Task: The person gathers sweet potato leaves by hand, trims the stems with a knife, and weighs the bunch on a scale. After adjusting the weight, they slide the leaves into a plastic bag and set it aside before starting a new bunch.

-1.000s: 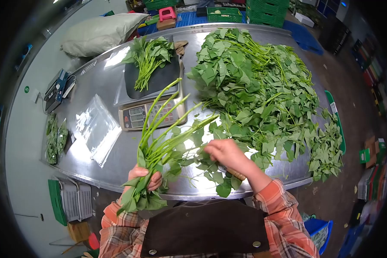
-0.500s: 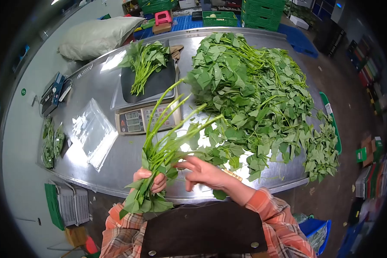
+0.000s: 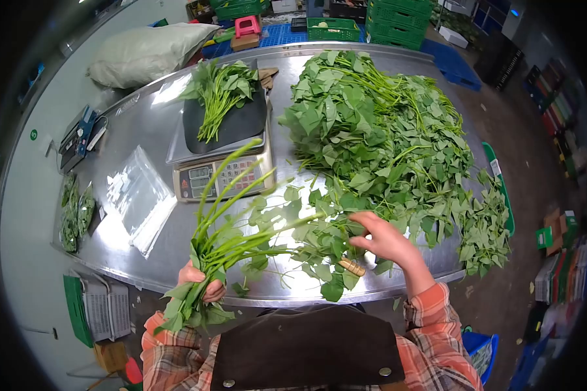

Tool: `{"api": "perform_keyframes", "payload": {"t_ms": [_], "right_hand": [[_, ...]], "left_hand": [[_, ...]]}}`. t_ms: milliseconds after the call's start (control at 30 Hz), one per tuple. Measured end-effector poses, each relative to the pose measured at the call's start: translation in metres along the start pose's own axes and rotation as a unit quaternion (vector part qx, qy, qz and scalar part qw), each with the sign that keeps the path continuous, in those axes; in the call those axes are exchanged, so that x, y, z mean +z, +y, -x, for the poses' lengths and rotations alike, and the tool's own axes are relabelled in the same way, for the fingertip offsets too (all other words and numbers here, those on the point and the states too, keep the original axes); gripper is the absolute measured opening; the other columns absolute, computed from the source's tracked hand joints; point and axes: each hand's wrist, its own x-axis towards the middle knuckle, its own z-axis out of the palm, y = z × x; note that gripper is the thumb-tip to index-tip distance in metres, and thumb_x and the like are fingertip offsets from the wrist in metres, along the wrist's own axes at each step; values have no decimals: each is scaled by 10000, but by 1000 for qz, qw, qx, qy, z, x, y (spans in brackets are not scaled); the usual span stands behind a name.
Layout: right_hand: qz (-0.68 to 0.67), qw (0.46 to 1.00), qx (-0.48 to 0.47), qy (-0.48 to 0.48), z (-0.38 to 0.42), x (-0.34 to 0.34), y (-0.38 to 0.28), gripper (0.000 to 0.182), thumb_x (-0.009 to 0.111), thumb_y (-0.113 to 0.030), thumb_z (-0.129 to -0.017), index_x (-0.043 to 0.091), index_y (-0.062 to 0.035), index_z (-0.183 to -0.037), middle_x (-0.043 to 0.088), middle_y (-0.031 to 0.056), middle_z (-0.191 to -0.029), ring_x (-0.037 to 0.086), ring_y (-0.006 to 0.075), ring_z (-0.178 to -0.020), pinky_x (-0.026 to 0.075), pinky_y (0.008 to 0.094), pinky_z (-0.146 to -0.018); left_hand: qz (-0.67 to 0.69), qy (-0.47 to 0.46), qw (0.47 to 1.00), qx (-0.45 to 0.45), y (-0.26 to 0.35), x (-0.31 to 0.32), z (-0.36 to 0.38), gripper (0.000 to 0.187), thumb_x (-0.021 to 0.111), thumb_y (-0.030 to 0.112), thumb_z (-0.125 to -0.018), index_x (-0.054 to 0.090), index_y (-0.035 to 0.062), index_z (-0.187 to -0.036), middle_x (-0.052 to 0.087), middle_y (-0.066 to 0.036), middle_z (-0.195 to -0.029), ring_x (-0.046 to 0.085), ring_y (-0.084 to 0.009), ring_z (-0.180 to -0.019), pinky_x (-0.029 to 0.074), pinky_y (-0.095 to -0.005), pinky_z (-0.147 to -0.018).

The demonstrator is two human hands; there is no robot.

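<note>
My left hand (image 3: 203,283) is closed around a bunch of leafy greens (image 3: 218,251), above the near table edge. Its long stems fan out up and to the right, while leaves hang below the fist toward my apron. My right hand (image 3: 390,242) is beside the loose leafy stems (image 3: 323,244) at the near side of the big pile of greens (image 3: 378,130). Its thumb and forefinger are apart, with nothing visible between them; the other fingers are partly hidden. Just below it, a tan ridged object (image 3: 352,266) lies among the leaves.
A scale (image 3: 225,177) carries another bunch of greens (image 3: 223,98) on its dark tray. Clear plastic bags (image 3: 140,199) lie left on the metal table (image 3: 137,267), near bagged greens (image 3: 77,215). A white sack (image 3: 147,55) and green crates (image 3: 398,23) are beyond.
My left hand has moved left and slightly down with its bunch. My right hand has moved away from that bunch, right and up to the loose stems near the pile.
</note>
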Motion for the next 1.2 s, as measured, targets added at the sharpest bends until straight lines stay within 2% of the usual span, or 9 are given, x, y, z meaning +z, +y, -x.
{"api": "perform_keyframes", "payload": {"t_ms": [133,267,433,533,667,800,900,1133,1200], "right_hand": [[-324,926,52,-186,-17,27,-41,477,459,-217,-925,360,-124,-1383,518,15,-734,535,86,-635,461,239,-623],[-302,873,-7,-384,-24,48,-32,333,388,-328,-965,592,-67,-934,604,20,-716,548,80,-592,465,234,-590],[-268,932,141,-201,-11,-1,-4,338,504,-316,-931,615,-48,-1104,633,43,-792,556,76,-609,472,208,-602],[109,988,93,-64,-7,-37,5,537,503,-359,-916,386,-80,-1360,557,163,-1216,587,268,-1035,458,363,-891],[-128,988,-70,-45,-31,9,-33,517,389,-386,-962,405,-22,-1330,480,169,-1308,531,276,-1120,403,356,-965],[-414,787,82,-451,-27,75,-47,638,185,-483,-979,448,23,-1265,573,185,-1182,599,257,-997,450,345,-908],[-600,590,82,-534,-14,68,-42,762,206,-649,-897,450,-22,-1253,606,189,-1075,619,242,-900,503,360,-817],[-207,839,82,-496,8,60,-74,629,595,-319,-855,310,-55,-1350,606,67,-868,576,145,-647,489,271,-591],[-192,896,117,-383,2,58,-82,505,627,-277,-853,396,-47,-1239,590,34,-760,538,104,-565,445,242,-508]], "left_hand": [[6,61,998,25,-17,3,-6,511,543,83,-753,391,-65,-1219,499,-163,-597,414,-185,-406,312,-301,-362],[-82,56,995,10,1,21,-16,525,569,86,-733,415,-64,-1212,530,-161,-667,446,-194,-465,354,-314,-422],[-128,137,982,-24,8,43,4,592,615,45,-712,405,-46,-1258,581,-177,-860,550,-226,-627,440,-320,-573],[-261,143,945,-138,17,30,10,604,644,20,-724,412,-35,-1279,586,-162,-1044,588,-216,-803,474,-308,-717],[-508,-25,812,-286,8,14,-38,521,680,142,-791,467,-20,-1239,600,-78,-1089,540,-117,-967,435,-265,-870],[-530,-111,770,-337,15,43,-82,530,667,103,-803,446,-19,-1268,578,-84,-1140,521,-128,-1003,424,-288,-895],[-655,-129,678,-308,34,59,-82,461,637,109,-771,528,75,-1218,637,-57,-1043,564,-128,-945,453,-279,-852],[-857,-132,454,-205,24,61,-84,547,680,108,-685,538,140,-1213,618,-100,-1074,608,-263,-926,474,-394,-796],[-947,-106,300,-39,32,57,-85,589,709,114,-662,528,135,-1222,566,-108,-1162,548,-280,-1046,433,-438,-856]]}}
